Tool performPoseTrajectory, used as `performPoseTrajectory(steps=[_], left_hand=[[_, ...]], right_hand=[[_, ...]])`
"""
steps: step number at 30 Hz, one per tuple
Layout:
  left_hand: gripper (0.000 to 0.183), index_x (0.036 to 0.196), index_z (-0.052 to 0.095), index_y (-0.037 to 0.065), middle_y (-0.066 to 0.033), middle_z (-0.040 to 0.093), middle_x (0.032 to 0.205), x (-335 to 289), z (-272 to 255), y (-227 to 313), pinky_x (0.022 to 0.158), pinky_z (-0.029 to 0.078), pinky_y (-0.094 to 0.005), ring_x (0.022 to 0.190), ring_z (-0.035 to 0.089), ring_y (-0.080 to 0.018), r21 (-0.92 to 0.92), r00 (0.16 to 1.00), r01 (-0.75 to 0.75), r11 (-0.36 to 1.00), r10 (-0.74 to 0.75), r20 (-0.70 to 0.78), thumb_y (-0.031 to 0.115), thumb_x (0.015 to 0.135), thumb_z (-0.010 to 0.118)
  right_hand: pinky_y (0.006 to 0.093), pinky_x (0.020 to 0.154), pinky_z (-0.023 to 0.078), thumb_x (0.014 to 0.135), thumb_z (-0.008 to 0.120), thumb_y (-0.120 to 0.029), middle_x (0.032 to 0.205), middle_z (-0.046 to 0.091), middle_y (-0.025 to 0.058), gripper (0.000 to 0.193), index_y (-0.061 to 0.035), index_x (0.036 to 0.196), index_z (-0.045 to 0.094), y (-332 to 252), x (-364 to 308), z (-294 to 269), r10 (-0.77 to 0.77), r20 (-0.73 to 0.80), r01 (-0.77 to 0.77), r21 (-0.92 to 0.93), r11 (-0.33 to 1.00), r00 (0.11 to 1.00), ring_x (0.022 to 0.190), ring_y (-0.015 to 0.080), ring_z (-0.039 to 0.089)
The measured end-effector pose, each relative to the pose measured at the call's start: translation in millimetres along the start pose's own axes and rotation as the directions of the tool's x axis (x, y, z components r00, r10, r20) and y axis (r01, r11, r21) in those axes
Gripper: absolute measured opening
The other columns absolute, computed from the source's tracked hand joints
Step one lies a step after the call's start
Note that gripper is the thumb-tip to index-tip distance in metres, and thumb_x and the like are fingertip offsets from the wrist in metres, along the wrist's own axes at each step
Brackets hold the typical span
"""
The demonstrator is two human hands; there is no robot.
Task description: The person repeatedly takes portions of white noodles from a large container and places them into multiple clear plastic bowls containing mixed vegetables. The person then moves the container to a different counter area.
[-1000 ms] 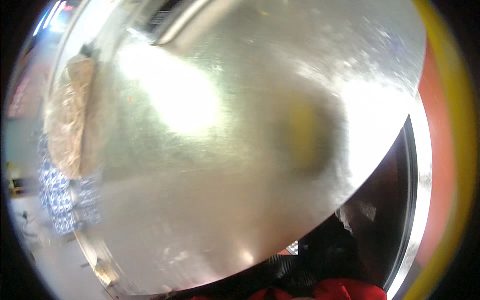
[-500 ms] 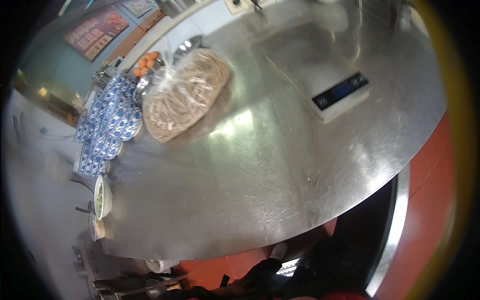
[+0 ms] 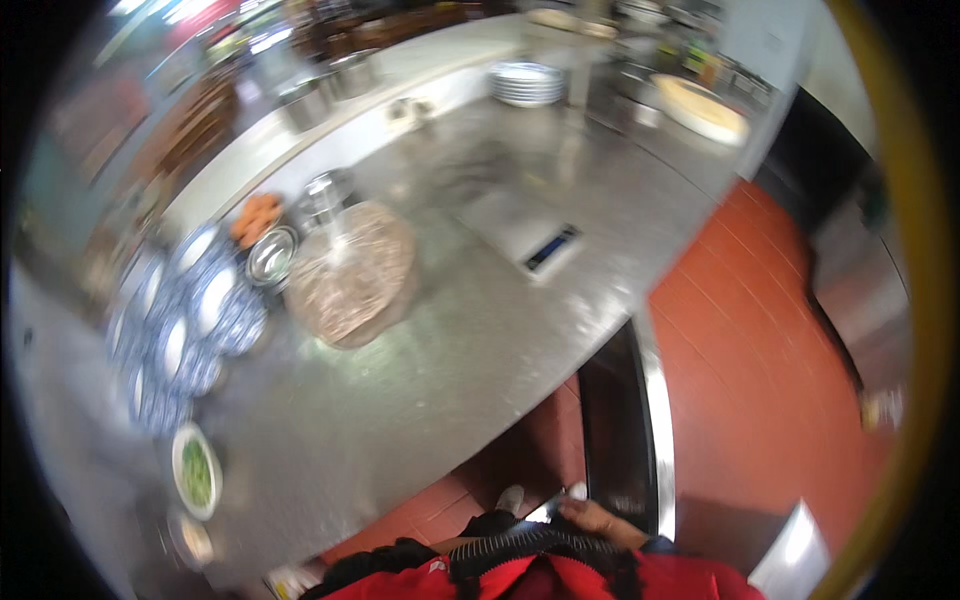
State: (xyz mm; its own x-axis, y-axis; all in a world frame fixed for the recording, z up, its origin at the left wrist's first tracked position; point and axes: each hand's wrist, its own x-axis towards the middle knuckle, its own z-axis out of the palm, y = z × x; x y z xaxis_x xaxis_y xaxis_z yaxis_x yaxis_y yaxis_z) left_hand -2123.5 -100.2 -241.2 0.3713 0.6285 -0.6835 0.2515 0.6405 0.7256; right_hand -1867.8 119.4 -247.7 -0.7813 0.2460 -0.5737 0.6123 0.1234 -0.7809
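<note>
Low in front of my body, beside the steel table's front edge, is my right hand (image 3: 592, 516), blurred and small; its fingers do not show clearly. A strip of bare skin at the lower middle looks like my left forearm, its hand hidden against dark clothing. Neither hand touches the steel table (image 3: 400, 420). On it stands a knotted clear plastic bag (image 3: 352, 285) full of brownish strands, possibly noodles. Beyond the bag to the right lies a flat kitchen scale (image 3: 550, 250) with a dark display. Left of the bag are stacks of blue-and-white bowls (image 3: 205, 300).
Eggs (image 3: 257, 218) and a metal bowl (image 3: 272, 255) sit behind the bag. An oval bowl of chopped greens (image 3: 197, 472) stands near left. Stacked plates (image 3: 527, 85) and a big pale basin (image 3: 700, 108) are at the back. Red floor tiles (image 3: 740, 330) lie right.
My view has swung up and to the right, showing the back counter and more floor. My right hand and red clothing now show at the bottom. The things on the table appear unmoved.
</note>
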Motion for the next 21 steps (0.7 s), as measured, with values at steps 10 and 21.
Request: performPoseTrajectory(steps=[10,21], left_hand=[[0.06,0.124,0.043,0.002,-0.018,0.05,0.121,-14.3,-26.7,8.4,0.091,0.039,-0.0338,0.111,0.049,-0.0278,0.23,0.961,-0.017,0.973,-0.047,0.273,0.047,0.084,0.05],[0.047,0.117,0.047,-0.002,-0.0163,0.058,0.107,18.7,-31.0,100.4,0.083,0.044,-0.0281,0.094,0.058,-0.02,0.146,0.987,-0.039,0.989,0.061,-0.147,0.03,0.085,0.057]], right_hand=[[0.0343,0.093,0.036,0.081,0.055,-0.034,0.116,0.049,0.0194,0.043,-0.0074,0.115,0.05,-98.9,-108.1,22.1,0.361,-0.133,-0.361,0.024,0.932,0.923,0.113,0.0287,0.044],[0.0478,0.091,0.034,0.069,0.065,-0.021,0.128,0.032,0.0216,0.062,-0.0143,0.125,0.039,-62.1,-114.6,21.6,-0.12,-0.836,-0.285,-0.313,0.906,0.536,0.112,0.0382,0.04]])
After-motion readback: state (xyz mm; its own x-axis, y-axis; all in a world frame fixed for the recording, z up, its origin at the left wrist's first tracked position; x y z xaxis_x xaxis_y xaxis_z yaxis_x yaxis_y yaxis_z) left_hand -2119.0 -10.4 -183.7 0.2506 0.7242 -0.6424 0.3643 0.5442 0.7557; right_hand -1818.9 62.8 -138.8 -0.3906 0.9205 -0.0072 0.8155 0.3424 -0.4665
